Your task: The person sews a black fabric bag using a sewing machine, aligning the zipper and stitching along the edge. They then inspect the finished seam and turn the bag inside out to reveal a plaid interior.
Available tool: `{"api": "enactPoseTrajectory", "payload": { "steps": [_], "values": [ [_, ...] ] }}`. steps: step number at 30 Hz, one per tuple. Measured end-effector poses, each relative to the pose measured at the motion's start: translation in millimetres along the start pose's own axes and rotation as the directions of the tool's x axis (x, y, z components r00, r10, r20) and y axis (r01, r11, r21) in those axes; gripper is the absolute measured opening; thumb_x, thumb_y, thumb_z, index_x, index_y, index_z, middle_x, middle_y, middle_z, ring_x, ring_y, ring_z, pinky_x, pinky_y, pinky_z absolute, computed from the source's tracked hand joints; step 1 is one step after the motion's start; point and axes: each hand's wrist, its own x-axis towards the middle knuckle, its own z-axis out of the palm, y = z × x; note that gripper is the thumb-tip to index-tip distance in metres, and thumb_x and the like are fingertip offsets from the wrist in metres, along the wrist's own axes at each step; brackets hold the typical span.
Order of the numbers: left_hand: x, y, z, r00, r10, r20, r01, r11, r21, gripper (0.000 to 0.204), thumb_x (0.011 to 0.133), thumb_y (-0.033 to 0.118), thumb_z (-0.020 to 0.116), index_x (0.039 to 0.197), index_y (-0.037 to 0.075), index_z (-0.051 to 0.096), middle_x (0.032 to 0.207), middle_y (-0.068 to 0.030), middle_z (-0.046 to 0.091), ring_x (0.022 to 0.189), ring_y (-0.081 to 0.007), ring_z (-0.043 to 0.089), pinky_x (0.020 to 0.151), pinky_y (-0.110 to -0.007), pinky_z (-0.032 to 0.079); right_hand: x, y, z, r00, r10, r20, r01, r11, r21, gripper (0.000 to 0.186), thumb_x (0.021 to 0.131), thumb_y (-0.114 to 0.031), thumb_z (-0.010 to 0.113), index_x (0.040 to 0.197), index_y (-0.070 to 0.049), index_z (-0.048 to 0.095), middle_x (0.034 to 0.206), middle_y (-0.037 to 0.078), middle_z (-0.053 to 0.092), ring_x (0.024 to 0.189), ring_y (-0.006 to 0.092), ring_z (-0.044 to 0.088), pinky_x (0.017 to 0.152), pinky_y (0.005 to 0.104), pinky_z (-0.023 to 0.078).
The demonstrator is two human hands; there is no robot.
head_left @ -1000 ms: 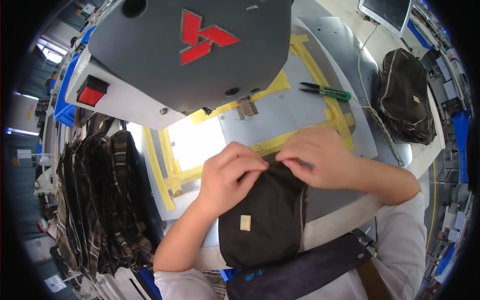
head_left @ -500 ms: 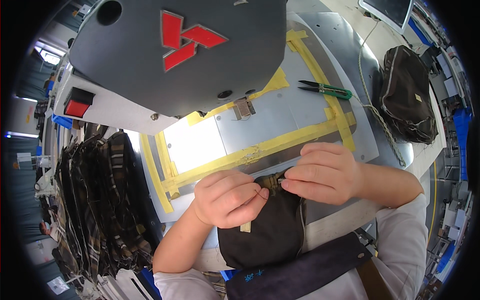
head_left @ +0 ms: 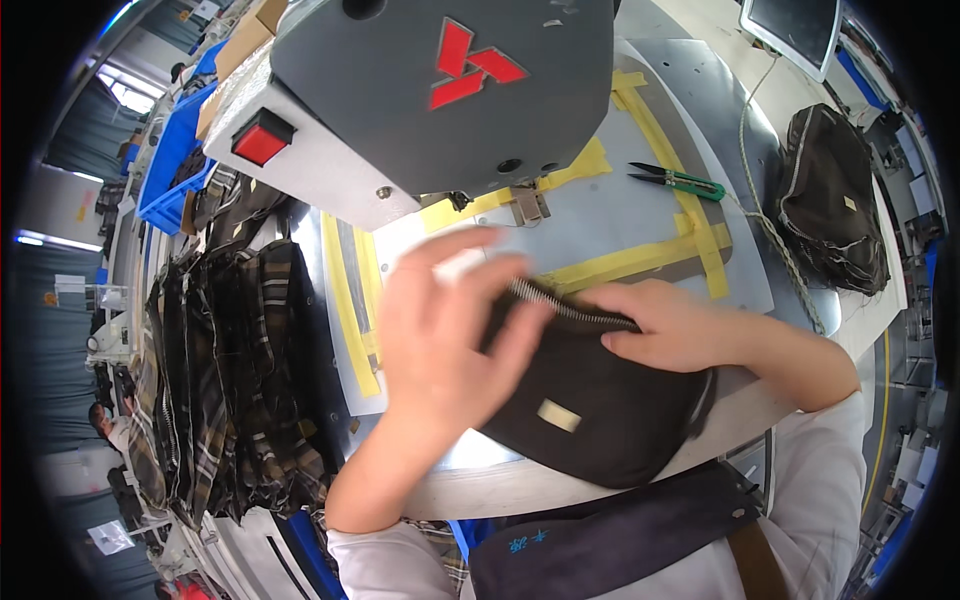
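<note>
Dark pouch: the brown-black pouch is at the near edge of the tabletop, between the person's body and the machine; it is tilted, its upper edge toward the machine; whether its whole underside rests on the surface, I cannot tell.
Zipper: a metal zipper runs along this upper edge, in a slight curve; a small pale label sits on the face below.
Right hand: the right hand grips the pouch at the right part of the zipper edge; the thumb is on the near side, the other fingers are behind it.
Left hand: the left hand is raised at the upper left corner of the pouch, with fingers open and spread; it is blurred, so I cannot tell if it touches the cloth.
Machine: a grey machine head stands beyond the hands; a red switch is on its white side.
Right side: green-handled snips lie near yellow tape; farther right is a second dark pouch, beyond a pale cord.
Left side: checked cloth pieces hang in a thick row; a blue bin is behind them.
</note>
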Motion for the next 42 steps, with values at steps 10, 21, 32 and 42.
{"api": "enactPoseTrajectory", "payload": {
  "steps": [10, 21, 32, 42],
  "values": [
    [-34, -17, 11, 0.785, -0.418, 0.458, 0.555, 0.802, -0.22, 0.035, 0.09, 0.007, 0.064, 0.124, 0.003, 0.057, 0.095, -0.0094, 0.068, 0.084, -0.0177, 0.064, 0.077, -0.028, 0.05, 9, 21, -50, 0.996, 0.079, -0.033, -0.07, 0.977, 0.203, 0.042, 0.08, -0.03, 0.076, 0.106, 0.0, 0.064, 0.082, 0.005, 0.064, 0.085, 0.0112, 0.06, 0.073, 0.0272, 0.048],
    [-12, -21, 27, 0.756, -0.385, 0.529, 0.634, 0.631, -0.447, 0.046, 0.088, 0.021, 0.069, 0.126, -0.001, 0.055, 0.099, -0.0155, 0.066, 0.084, -0.0214, 0.064, 0.077, -0.033, 0.052, 40, 12, -36, 0.906, -0.33, -0.263, 0.259, 0.927, -0.272, 0.022, 0.078, -0.015, 0.073, 0.095, -0.002, 0.066, 0.09, 0.012, 0.064, 0.086, 0.0306, 0.061, 0.076, 0.0371, 0.047],
    [-20, -27, 56, 0.938, -0.237, 0.251, 0.324, 0.858, -0.399, 0.031, 0.075, -0.006, 0.072, 0.104, 0.004, 0.065, 0.09, -0.0089, 0.064, 0.082, -0.0197, 0.064, 0.074, -0.029, 0.052, 31, 7, -16, 0.875, -0.245, -0.417, 0.243, 0.968, -0.059, 0.015, 0.088, -0.011, 0.064, 0.1, -0.003, 0.065, 0.093, 0.009, 0.065, 0.086, 0.0223, 0.062, 0.078, 0.0329, 0.047],
    [-18, -27, 54, 0.992, -0.012, 0.129, 0.062, 0.919, -0.39, 0.023, 0.075, -0.002, 0.071, 0.095, 0.007, 0.065, 0.088, -0.0062, 0.061, 0.073, -0.0201, 0.063, 0.062, -0.027, 0.051, 42, 16, -9, 0.857, -0.216, -0.469, 0.264, 0.964, 0.039, 0.013, 0.09, -0.01, 0.063, 0.1, -0.002, 0.064, 0.091, 0.01, 0.065, 0.086, 0.0231, 0.062, 0.077, 0.0332, 0.048]
  ]
}}
